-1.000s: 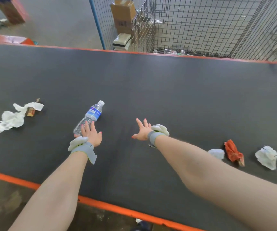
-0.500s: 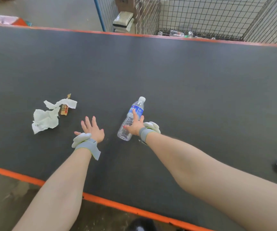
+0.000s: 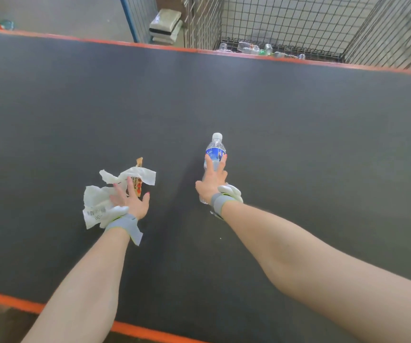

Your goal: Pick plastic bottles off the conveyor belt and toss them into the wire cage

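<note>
- Over the conveyor belt (image 3: 298, 157), right hand (image 3: 212, 180) curls round the bottle (image 3: 215, 150) mid-body; left hand (image 3: 131, 201) spread, empty.
- Likely light, crushable, slick: that middle hold suits.

Open conveyor belt (image 3: 298, 144) ahead, litter left.
From the plastic bottle (image 3: 215, 149) in my right grip (image 3: 212, 181), bare belt runs to the orange far rim (image 3: 125, 44) and the wire cage (image 3: 286, 18) beyond; crumpled paper (image 3: 95, 199) and a snack wrapper (image 3: 137, 186) crowd my left grip (image 3: 131, 203).

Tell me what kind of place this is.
Probably a recycling sorting line: a wide dark conveyor belt carries crumpled paper scraps and a plastic bottle, and a wire cage beyond holds more bottles.
</note>
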Action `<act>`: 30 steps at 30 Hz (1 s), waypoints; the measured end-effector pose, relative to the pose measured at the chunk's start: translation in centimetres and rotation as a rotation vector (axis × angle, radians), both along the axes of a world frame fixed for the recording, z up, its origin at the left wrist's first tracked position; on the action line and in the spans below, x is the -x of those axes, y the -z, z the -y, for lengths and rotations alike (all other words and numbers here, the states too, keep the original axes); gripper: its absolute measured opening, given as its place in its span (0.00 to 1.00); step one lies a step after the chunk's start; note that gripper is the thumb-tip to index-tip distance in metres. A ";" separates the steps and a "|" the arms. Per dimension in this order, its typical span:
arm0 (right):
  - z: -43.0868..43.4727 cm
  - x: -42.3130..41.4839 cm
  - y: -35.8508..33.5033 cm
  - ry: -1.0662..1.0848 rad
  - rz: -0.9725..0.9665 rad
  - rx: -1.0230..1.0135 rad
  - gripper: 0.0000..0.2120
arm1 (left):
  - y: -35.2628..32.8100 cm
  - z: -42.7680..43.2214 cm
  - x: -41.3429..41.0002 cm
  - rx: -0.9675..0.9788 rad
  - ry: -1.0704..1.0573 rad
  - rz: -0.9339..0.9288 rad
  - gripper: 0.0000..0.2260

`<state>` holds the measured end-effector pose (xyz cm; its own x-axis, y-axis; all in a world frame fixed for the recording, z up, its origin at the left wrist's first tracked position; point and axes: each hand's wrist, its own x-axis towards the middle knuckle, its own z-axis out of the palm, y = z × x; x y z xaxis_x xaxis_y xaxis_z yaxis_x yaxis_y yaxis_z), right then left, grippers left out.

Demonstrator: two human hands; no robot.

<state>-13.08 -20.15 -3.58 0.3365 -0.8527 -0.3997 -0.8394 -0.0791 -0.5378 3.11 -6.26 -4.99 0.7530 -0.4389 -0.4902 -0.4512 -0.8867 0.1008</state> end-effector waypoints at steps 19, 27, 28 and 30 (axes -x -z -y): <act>38.4 -2.3 -8.8 0.590 0.669 -0.036 0.37 | -1.1 37.4 7.7 0.369 0.506 -0.123 0.27; 26.5 1.8 -4.5 0.354 0.389 -0.165 0.35 | -0.8 28.5 11.0 0.074 0.515 -0.092 0.28; 24.6 2.7 -4.2 0.306 0.318 -0.194 0.36 | -1.2 26.8 11.1 0.041 0.510 -0.100 0.29; 21.4 4.4 -3.5 0.188 0.129 -0.193 0.38 | -1.8 23.9 11.4 -0.003 0.492 -0.108 0.29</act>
